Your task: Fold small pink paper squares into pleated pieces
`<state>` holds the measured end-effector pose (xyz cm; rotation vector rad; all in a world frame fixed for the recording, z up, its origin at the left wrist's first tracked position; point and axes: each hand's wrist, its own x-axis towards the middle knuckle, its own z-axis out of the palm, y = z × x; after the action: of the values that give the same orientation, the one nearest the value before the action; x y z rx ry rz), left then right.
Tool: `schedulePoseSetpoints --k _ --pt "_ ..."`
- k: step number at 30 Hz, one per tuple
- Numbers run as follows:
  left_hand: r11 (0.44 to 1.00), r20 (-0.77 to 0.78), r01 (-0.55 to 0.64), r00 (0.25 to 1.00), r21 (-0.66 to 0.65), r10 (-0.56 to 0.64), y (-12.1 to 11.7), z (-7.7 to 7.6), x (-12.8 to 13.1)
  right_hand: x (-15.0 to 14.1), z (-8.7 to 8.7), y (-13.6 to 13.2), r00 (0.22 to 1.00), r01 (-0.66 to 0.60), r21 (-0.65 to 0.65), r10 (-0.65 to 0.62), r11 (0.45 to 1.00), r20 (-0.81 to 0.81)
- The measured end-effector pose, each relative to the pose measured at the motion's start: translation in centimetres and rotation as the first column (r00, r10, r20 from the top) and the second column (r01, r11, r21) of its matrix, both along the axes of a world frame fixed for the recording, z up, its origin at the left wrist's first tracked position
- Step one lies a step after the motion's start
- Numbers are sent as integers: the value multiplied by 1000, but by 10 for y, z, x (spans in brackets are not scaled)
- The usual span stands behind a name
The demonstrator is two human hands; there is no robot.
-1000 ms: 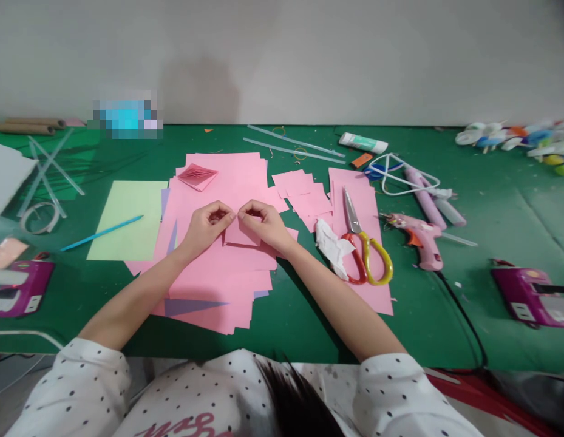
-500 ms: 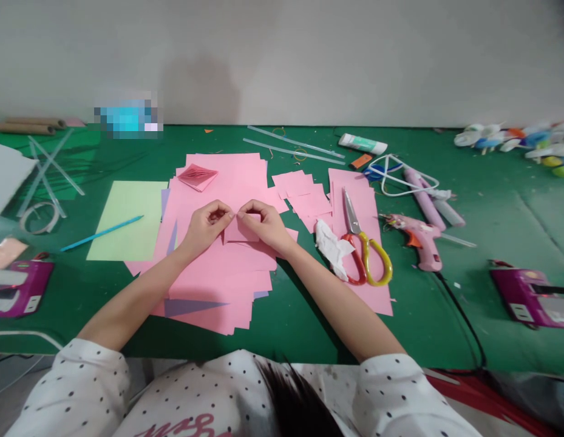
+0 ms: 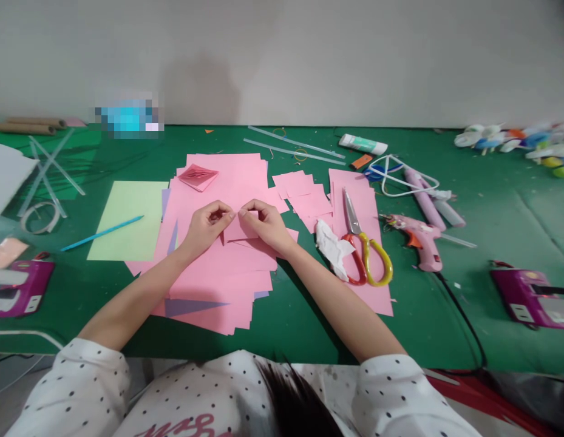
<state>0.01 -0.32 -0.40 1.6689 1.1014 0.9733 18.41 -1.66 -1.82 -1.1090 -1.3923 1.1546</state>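
Observation:
Between my two hands is a small piece of pink paper (image 3: pixel 240 228), held just above a stack of larger pink sheets (image 3: pixel 209 276). My left hand (image 3: pixel 209 225) pinches its upper left with thumb and forefinger. My right hand (image 3: pixel 265 224) pinches the same paper close by, the fingertips of both hands nearly meeting. The lower edge of the piece looks creased or folded. Just beyond my left hand, a folded pink paper shape (image 3: pixel 198 176) with several layers lies on the stack. Small cut pink squares (image 3: pixel 304 193) are spread to the right of my right hand.
Scissors (image 3: pixel 353 215) with red and yellow handles lie on pink paper at right, beside crumpled white tissue (image 3: pixel 331 247). Farther right is a pink glue gun (image 3: pixel 418 240) with its cord. A blue pencil (image 3: pixel 104 232) rests across a pale green sheet (image 3: pixel 127 206) at left.
Both hands keep their pinch on the small pink paper and have barely moved. Its lower edge has tilted slightly. The things on the table stay where they were.

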Motion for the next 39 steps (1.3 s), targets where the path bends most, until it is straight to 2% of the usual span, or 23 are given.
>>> schedulePoseSetpoints --k 4,10,20,31,39 --pt "1000 7 -30 1000 3 30 2 1 0 1 -4 2 1000 11 -18 -12 1000 -21" --pt "1000 -29 2 1000 23 -1 2 1 0 1 -3 2 999 -14 11 14 1000 -32" --pt "997 25 -78 997 18 78 1 -1 0 -1 -5 2 987 30 -33 -35 999 -155" --pt "999 33 -52 998 -6 52 -2 3 1 -1 -6 2 989 16 -45 -23 999 -144" --pt "998 41 -69 997 -12 70 0 -2 -1 0 -6 2 986 -11 -46 3 999 -166"
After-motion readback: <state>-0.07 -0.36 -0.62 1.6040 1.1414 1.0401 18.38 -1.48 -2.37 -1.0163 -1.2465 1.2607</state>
